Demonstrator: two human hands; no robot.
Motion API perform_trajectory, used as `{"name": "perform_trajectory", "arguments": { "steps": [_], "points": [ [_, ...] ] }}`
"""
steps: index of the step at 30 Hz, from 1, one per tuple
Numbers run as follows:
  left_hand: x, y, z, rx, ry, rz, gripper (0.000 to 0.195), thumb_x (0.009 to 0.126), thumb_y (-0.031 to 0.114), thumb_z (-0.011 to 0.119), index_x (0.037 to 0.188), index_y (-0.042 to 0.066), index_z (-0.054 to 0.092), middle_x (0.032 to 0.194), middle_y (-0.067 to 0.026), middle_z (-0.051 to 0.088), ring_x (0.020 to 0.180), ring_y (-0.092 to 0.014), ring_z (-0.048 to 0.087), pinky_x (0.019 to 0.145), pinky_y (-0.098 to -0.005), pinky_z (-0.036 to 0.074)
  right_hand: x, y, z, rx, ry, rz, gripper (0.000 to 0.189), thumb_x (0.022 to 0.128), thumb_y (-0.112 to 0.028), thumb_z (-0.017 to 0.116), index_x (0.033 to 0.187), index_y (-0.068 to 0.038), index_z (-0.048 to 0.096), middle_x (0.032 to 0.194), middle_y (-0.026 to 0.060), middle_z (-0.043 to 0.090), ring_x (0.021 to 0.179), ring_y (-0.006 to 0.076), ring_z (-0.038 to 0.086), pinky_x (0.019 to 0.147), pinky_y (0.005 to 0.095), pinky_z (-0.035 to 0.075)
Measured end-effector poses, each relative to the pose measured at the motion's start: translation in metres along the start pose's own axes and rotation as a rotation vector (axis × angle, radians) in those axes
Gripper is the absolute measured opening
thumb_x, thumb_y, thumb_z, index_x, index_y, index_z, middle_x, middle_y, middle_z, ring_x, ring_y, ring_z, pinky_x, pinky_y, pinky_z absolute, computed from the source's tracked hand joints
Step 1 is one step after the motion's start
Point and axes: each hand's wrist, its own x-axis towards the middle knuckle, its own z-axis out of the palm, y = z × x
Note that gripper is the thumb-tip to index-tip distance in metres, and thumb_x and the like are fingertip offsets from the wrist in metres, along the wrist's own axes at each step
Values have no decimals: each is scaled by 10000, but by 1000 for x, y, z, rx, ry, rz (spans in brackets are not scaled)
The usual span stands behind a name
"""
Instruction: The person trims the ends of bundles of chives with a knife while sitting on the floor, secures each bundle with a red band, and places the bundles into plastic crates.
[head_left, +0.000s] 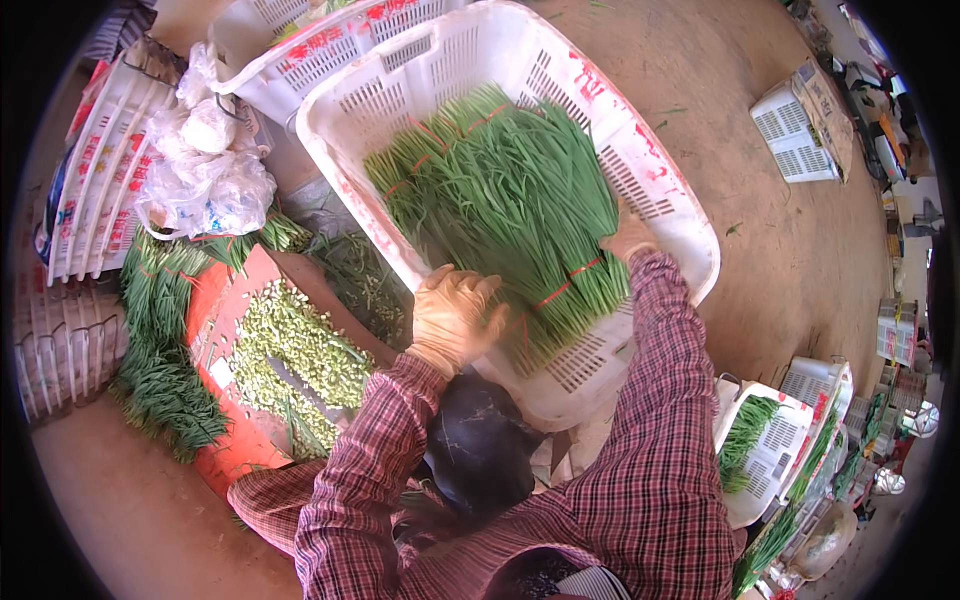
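Observation:
A white slatted plastic crate (690, 217) stands tilted in front of me. Several bundles of garlic chives (517, 172), tied with red bands, lie inside it. My left hand (454, 315), in a tan rubber glove, is over the crate's near left rim, fingers apart and slightly blurred, with nothing visible in it. Inside the crate's right wall, my right hand (630, 234), gloved alike, touches the side of the nearest banded bundle (585, 285); leaves partly hide its fingers, so its grip is unclear. A black-covered knee (480, 439) is below the crate's near edge.
Left of me, chopped stem ends (292, 352) and a knife (304, 386) lie on a red surface (225, 442). Chive bundles (165, 345) hang at its edge. Plastic bags (210, 172) and a second crate (322, 52) are beyond. More crates (765, 450) stand to the right.

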Motion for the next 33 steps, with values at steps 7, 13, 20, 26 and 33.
{"name": "perform_trajectory", "arguments": {
  "steps": [7, 13, 20, 26, 33],
  "points": [
    [9, 1, 1, -56, 73, 32, 425, 800, 330, 803, 1170, 145, 705, 1074, -51, 709, 1066, -253, 658, 1050, -485, 463, 6, -3, -1, 18, -74, -111, 1000, 757, -224, 817, 1595, -23, 311, 1500, 260, 533, 1414, 385, 496, 1194, 407, 408],
    [7, 1, -3, -60, 59, 3, 444, 784, 318, 812, 1177, 142, 706, 1064, -39, 710, 1077, -239, 655, 1039, -481, 466, 13, -7, 2, 55, -194, -189, 943, 756, -232, 826, 1552, -12, 369, 1492, 259, 533, 1402, 387, 504, 1196, 414, 399],
    [5, -2, -1, -65, 73, 10, 446, 766, 307, 826, 1165, 152, 701, 1074, -17, 716, 1057, -220, 667, 1030, -472, 470, 33, -4, 30, 18, -270, -107, 984, 745, -267, 870, 1529, 53, 369, 1576, 288, 410, 1495, 415, 363, 1262, 441, 289],
    [9, 4, 0, -51, 60, 3, 429, 793, 321, 812, 1178, 166, 703, 1083, -2, 727, 1089, -210, 661, 1072, -476, 462, 40, 11, 41, 46, -221, -127, 1048, 718, -286, 889, 1542, 61, 343, 1586, 311, 380, 1495, 427, 358, 1263, 438, 290],
    [-3, -10, -11, -61, 0, -74, 418, 840, 395, 700, 1132, 96, 721, 947, -95, 711, 996, -305, 674, 1072, -477, 473, -8, -76, -9, -176, -208, -81, 1055, 815, -261, 797, 1644, -31, 185, 1653, 253, 323, 1519, 394, 350, 1269, 451, 305]
  ]
}}
